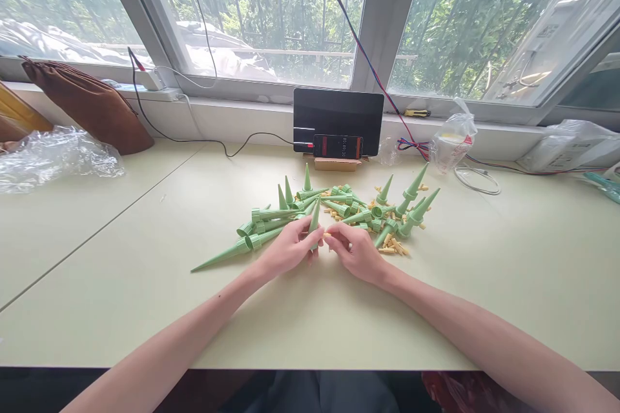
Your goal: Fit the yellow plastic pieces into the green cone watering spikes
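Observation:
My left hand [294, 243] is closed around a green plastic spike [314, 218], its pointed end up. Close beside it, my right hand [357, 249] pinches a small yellow peg [327, 235] between thumb and fingertips, at the spike's side; whether the two touch I cannot tell. Several more green spikes [223, 256] lie to the left and behind my left hand, some standing point up. Past my right hand is a mixed heap of green spikes [415, 213] and loose yellow pegs [394, 245]. The lower part of the held spike is hidden by my fingers.
A black tablet [339, 110] and a phone [338, 146] showing a timer stand at the back on a cardboard support [334, 164]. A brown bag [82, 103] and clear plastic wrap [62, 158] lie at left. Cables [477, 181] and a plastic bag [453, 142] are at back right.

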A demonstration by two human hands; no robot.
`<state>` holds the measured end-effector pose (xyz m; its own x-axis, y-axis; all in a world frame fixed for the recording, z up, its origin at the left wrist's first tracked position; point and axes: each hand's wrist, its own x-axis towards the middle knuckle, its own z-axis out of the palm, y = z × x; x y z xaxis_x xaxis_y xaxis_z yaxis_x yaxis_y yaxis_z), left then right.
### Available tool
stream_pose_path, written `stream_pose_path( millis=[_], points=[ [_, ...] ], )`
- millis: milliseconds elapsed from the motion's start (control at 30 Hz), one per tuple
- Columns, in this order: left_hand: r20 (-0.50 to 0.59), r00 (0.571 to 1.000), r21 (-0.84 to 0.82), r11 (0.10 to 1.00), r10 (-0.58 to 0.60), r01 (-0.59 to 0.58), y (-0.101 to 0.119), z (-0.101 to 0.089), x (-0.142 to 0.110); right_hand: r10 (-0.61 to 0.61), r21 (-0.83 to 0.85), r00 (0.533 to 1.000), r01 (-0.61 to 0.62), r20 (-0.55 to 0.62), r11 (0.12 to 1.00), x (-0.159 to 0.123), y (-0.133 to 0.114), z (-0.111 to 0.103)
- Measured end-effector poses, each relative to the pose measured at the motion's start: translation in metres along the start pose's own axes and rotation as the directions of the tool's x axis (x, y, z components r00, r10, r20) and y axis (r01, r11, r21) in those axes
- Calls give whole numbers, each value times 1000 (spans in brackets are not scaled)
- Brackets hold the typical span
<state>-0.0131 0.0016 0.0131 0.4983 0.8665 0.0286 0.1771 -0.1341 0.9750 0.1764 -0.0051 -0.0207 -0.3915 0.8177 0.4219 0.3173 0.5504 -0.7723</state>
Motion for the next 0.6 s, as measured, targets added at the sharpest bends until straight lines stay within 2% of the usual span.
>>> stream_pose_path(
  millis=[267,600],
  points=[
    [22,1000,18,1000,0,0,-1,0,-1,19,-35,1000,-19,19,999,0,1,-1],
    [-3,1000,11,1000,20,-20,1,0,0,48,35,999,-48,9,998,-2,2,2]
  ],
)
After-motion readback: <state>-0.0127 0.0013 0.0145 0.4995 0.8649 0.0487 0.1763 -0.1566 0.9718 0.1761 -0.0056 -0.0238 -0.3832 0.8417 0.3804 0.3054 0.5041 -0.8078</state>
